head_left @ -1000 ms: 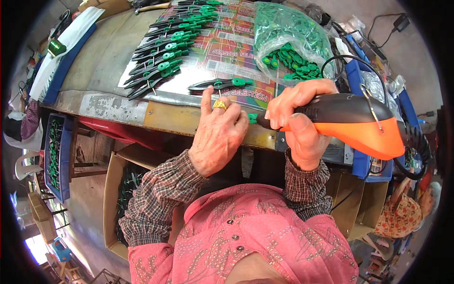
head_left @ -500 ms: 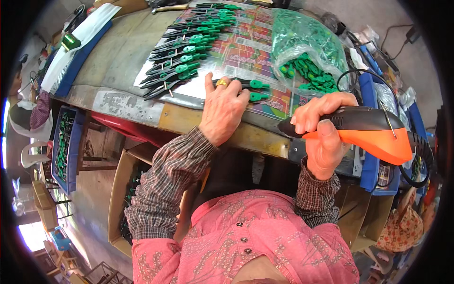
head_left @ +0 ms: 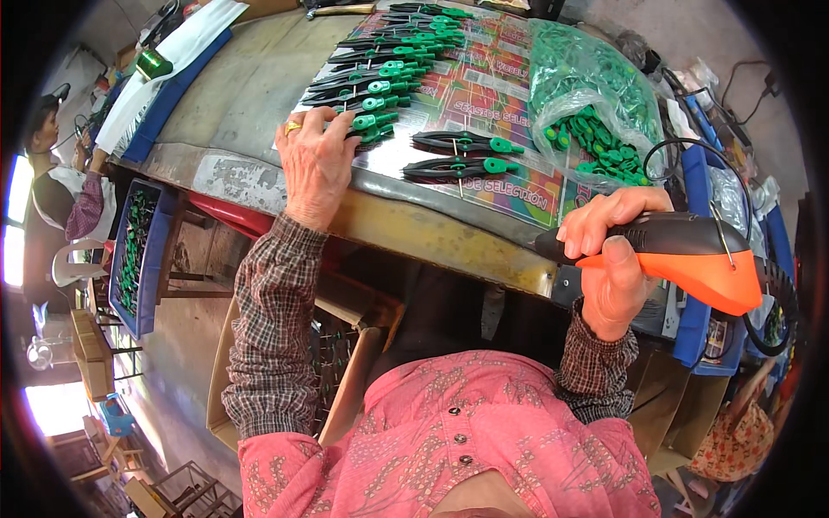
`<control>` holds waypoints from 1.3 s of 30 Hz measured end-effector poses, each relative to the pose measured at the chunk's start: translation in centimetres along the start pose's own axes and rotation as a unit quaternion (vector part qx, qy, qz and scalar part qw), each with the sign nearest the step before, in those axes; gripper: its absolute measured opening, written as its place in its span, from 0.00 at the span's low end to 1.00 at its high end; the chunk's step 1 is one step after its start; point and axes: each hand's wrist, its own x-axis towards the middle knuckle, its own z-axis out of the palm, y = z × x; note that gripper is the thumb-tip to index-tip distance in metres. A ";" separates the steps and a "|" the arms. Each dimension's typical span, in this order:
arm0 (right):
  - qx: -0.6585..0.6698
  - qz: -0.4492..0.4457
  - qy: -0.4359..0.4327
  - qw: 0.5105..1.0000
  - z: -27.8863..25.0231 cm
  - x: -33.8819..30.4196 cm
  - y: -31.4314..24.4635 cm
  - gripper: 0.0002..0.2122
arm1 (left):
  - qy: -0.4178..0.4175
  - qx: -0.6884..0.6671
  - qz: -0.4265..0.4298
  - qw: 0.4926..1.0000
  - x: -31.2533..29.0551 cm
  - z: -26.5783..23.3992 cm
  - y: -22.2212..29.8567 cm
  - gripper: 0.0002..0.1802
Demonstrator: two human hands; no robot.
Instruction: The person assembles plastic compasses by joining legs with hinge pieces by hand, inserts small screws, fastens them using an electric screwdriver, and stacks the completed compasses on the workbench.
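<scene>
My left hand [head_left: 318,164] is at the near end of a long row of black plier-shaped plastic clamps with green ends [head_left: 384,86]. Its fingers curl down around the black part of the nearest clamps, hiding most of it. Just right of this hand, two separate black-and-green clamps [head_left: 458,167] lie side by side on a printed sheet [head_left: 492,108], each with a thin metal pin across it. In my right hand [head_left: 617,259] is a corded black-and-orange power tool [head_left: 682,259], held above the table's front edge, its black nose pointing left.
A clear bag [head_left: 596,78] of green plastic pieces lies open at the right. Blue bins [head_left: 691,319] and a black cable flank the table. At far left, a person [head_left: 65,190] works near a blue crate [head_left: 142,259]. Below my left arm stands a cardboard box [head_left: 350,380].
My left hand has moved left, off the two separate clamps and onto the row's near end. Those two clamps now lie uncovered. My right hand still holds the power tool; the view has shifted slightly.
</scene>
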 end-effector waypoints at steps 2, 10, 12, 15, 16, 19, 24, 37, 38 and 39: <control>-0.006 0.001 -0.001 1.000 0.2 0.0 0.0 0.18 | -0.023 0.030 -0.001 0.999 -0.2 0.2 -0.8 0.18; -0.017 0.005 0.005 1.000 0.3 -0.4 0.0 0.19 | -0.059 -0.008 -0.005 0.998 -0.1 0.9 -1.6 0.15; -0.024 0.006 -0.001 1.000 0.3 -0.4 0.0 0.18 | -0.068 -0.020 -0.003 0.998 0.0 0.8 -1.6 0.14; -0.015 0.009 0.003 1.000 0.4 -0.4 -0.1 0.18 | -0.066 -0.001 0.021 0.998 0.2 -0.3 -1.5 0.14; -0.023 0.012 0.008 1.000 0.4 -0.5 -0.1 0.18 | -0.052 0.010 0.034 0.998 0.4 -0.4 -1.4 0.14; -0.024 -0.003 0.010 1.000 0.3 -0.6 -0.3 0.18 | -0.015 0.012 0.053 0.998 0.4 -1.9 0.0 0.14; -0.041 -0.002 -0.006 0.999 0.3 -0.9 -1.2 0.18 | -0.081 -0.144 0.074 0.983 -1.3 -4.7 6.2 0.14; -0.043 0.031 -0.041 0.998 -0.3 -1.9 -1.8 0.17 | -0.131 -0.213 0.075 0.965 -6.7 -3.7 15.6 0.11; -0.045 0.034 -0.041 0.998 -0.2 -1.9 -1.6 0.18 | -0.132 -0.214 0.075 0.965 -6.7 -3.6 15.6 0.11; -0.047 0.038 -0.041 0.997 -0.1 -1.9 -1.5 0.18 | -0.141 -0.215 0.079 0.963 -6.7 -3.6 15.5 0.14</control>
